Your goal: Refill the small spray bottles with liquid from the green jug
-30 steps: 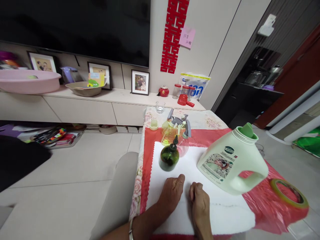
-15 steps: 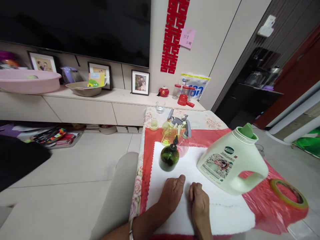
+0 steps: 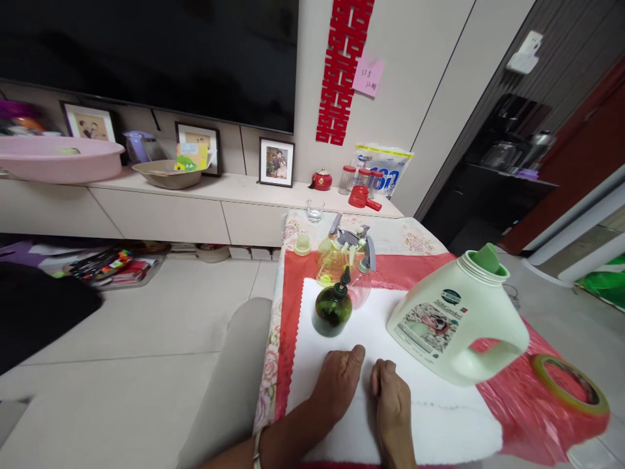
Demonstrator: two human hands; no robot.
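Note:
My left hand (image 3: pixel 338 383) rests in a loose fist on a white cloth (image 3: pixel 439 423), thumb on top. Beside it, a small gap apart, my right hand (image 3: pixel 392 394) is curled closed too. I see nothing held in either. Just beyond my left hand stands a dark green pump bottle (image 3: pixel 332 312) with a black pump. Right of my right hand is a large pale green detergent jug (image 3: pixel 442 322), uncapped, with a green spout showing in its neck. Behind the pump bottle cluster several spray bottles with grey triggers, one yellowish (image 3: pixel 328 264), one pink (image 3: pixel 361 286).
A pale green cap (image 3: pixel 302 244) and a clear glass cup (image 3: pixel 315 210) sit toward the table's far end. A roll of tape (image 3: pixel 549 378) lies on red plastic sheeting at right. Behind is a low cabinet (image 3: pixel 170 208) with framed photos, basins and jars.
The view has shifted very slightly. Both hands keep the same closed pose, and no object has moved on the table.

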